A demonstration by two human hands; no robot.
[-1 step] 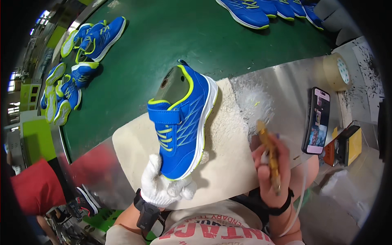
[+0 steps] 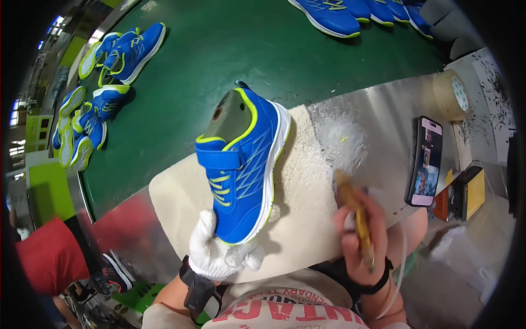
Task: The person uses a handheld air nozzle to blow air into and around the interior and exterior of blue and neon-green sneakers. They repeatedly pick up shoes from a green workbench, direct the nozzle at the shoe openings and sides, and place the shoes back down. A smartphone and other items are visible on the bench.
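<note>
A blue sneaker [image 2: 233, 170] with lime trim, lime laces, a strap and a white sole stands toe toward me over a cream mat. A grey-green last [image 2: 227, 115] fills its opening. My left hand [image 2: 222, 252], in a white knitted glove, is closed around the toe end. To the right of the shoe, apart from it, my bare right hand [image 2: 361, 230] grips a slim yellow-brown pen-shaped tool [image 2: 359, 216]. Motion blurs its tip, so its exact kind cannot be told. Whitish residue [image 2: 345, 131] covers the metal surface beyond that tip.
Beyond the cream mat [image 2: 175, 192] lies a green belt [image 2: 219, 49]. More blue sneakers [image 2: 137, 52] lie at its left, others [image 2: 329, 19] at the far right. A phone [image 2: 424, 162] and a tape roll [image 2: 452, 96] sit at right. Someone's red garment [image 2: 52, 255] shows at left.
My right hand and the pen-shaped tool have shifted slightly left and toward me. My left hand keeps its hold on the sneaker, which is almost where it was.
</note>
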